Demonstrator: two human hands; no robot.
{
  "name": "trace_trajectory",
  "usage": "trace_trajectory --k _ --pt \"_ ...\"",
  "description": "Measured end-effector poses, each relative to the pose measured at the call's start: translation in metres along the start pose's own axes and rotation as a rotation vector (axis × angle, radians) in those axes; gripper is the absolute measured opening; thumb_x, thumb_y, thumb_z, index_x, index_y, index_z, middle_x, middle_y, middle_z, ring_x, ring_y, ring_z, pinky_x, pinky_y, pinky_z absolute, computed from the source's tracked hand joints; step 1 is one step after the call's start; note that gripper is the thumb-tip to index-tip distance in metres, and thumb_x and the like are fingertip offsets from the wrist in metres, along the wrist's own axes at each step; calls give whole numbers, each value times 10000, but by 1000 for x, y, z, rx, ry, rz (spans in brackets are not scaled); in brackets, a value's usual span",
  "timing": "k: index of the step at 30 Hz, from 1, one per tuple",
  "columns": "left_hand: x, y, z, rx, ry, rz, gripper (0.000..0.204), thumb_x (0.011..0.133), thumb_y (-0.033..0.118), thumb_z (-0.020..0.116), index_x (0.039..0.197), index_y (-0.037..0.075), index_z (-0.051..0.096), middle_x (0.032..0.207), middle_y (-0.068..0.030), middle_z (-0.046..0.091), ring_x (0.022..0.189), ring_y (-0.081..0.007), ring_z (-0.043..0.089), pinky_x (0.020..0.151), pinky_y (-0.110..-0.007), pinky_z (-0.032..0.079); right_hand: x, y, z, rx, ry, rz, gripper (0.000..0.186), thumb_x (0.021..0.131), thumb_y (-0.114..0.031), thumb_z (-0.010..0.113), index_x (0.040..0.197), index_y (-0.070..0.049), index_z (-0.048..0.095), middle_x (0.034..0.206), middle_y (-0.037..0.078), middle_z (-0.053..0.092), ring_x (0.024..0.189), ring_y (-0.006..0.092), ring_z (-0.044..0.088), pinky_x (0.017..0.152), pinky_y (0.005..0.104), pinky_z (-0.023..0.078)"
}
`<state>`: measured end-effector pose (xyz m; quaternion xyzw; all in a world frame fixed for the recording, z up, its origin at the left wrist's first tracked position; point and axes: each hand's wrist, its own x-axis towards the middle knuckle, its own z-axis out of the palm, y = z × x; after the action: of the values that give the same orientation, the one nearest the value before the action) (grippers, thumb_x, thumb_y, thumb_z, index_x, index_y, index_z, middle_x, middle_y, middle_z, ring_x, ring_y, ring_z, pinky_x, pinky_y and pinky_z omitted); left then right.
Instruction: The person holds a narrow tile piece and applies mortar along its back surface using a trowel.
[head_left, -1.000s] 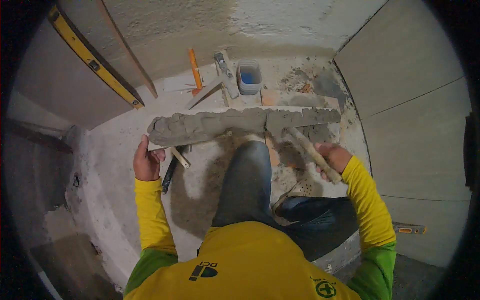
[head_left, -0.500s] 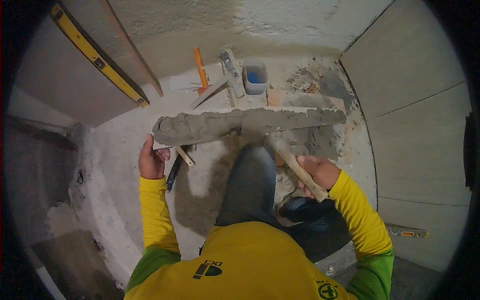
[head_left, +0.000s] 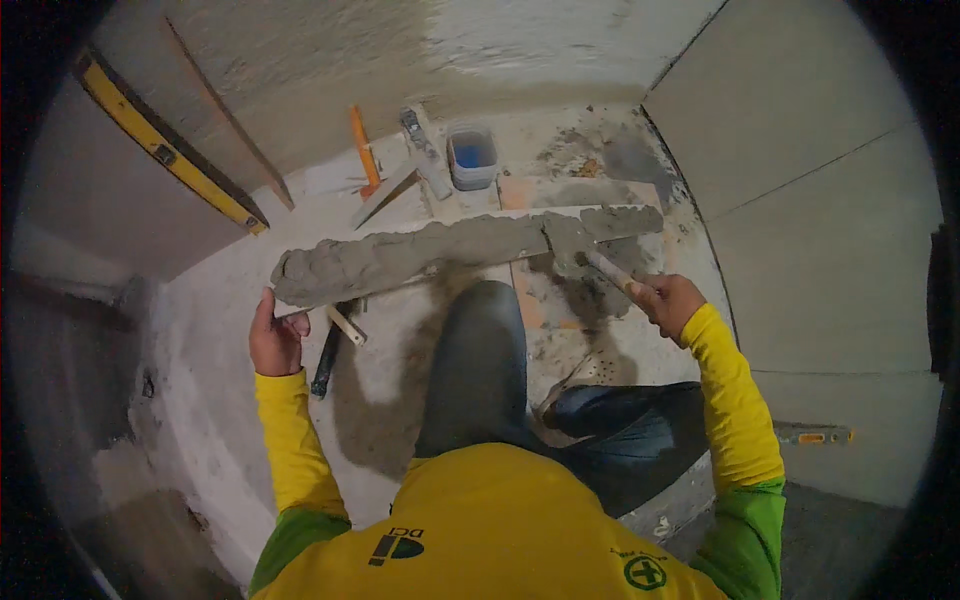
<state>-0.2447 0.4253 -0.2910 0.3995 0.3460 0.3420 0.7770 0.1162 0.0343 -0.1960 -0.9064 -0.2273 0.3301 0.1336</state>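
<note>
A long narrow strip (head_left: 622, 228), pale at its edges, lies crosswise in front of me, its top coated with thick grey mortar (head_left: 400, 256). My left hand (head_left: 276, 338) grips its left end, thumb at the edge and fingers partly hidden beneath. My right hand (head_left: 668, 306) is closed around the handle of a trowel (head_left: 610, 270). The mortar-smeared trowel blade rests against the mortar right of the strip's middle. Under the left part of the strip, a tool with a black handle (head_left: 325, 362) and a pale wooden piece (head_left: 346, 325) lie on the floor.
Beyond the strip are an orange-handled tool (head_left: 363, 145), a grey tool (head_left: 425, 155) and a plastic tub (head_left: 472, 158) with something blue inside. A mortar-stained board (head_left: 520, 192) lies beneath the strip's right part. A yellow spirit level (head_left: 165, 150) leans at the left wall.
The trowel has moved right along the strip, and my right hand has risen farther from my body. The mortar near the right end now shows a break. My left hand keeps its grip.
</note>
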Motion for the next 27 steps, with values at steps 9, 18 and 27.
trace_trajectory --k 9,18,27 --pt "-6 3 6 15 35 18 329 948 345 524 1073 45 578 919 -72 652 553 -166 545 513 -272 431 31 4 -9 -44 -50 141 494 902 -495 534 952 -25 678 592 116 595 483 206 606 508 356 506" --pt "0 -5 -5 18 14 37 339 948 336 526 1083 29 574 922 -78 654 569 -167 555 515 -270 430 70 82 10 473 -189 220 368 958 -360 456 1139 -67 587 717 117 635 515 201 613 433 352 493" --pt "-2 -1 -6 3 40 6 339 942 338 533 1070 27 577 906 -83 652 554 -174 557 508 -269 427 -18 72 30 913 -315 317 413 948 -476 462 1023 -87 577 701 89 610 472 193 564 422 326 463"
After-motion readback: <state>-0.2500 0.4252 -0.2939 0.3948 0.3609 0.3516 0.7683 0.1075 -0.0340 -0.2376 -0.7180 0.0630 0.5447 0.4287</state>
